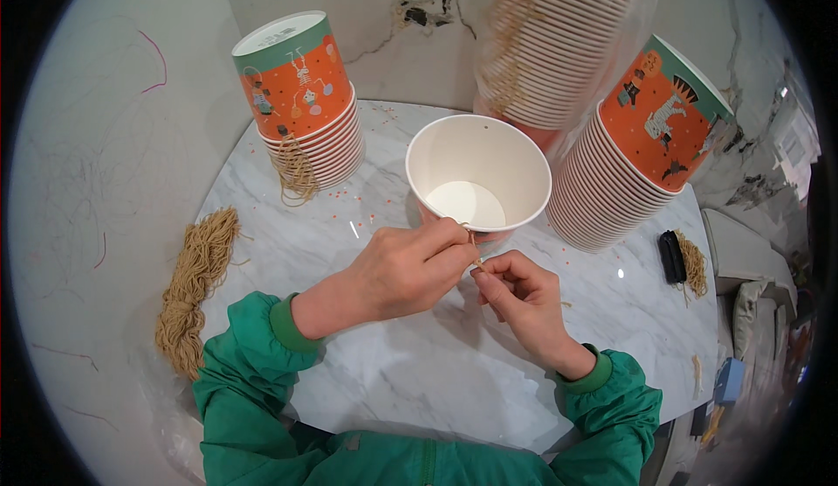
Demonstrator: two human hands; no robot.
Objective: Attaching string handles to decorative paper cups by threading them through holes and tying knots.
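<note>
A white-lined paper bucket (441, 159) stands upright in front of me, with a small hole in its far inner wall. At its near rim my left hand (403, 270) is closed in a pinch on a thin tan string (473, 240). Just to the right and slightly lower, my right hand (526, 298) pinches the same string between thumb and forefinger. A short stretch of it shows between the two hands. Part of the bucket's orange outside is hidden behind my left hand.
Upside-down stacked orange-and-green buckets stand at left (301, 93) and right (646, 128). A tall bagged bucket stack (567, 41) rises behind. A tan string bundle (196, 290) hangs over the marble table's (410, 373) left edge. A black object (672, 256) lies at right beside more string (693, 263).
</note>
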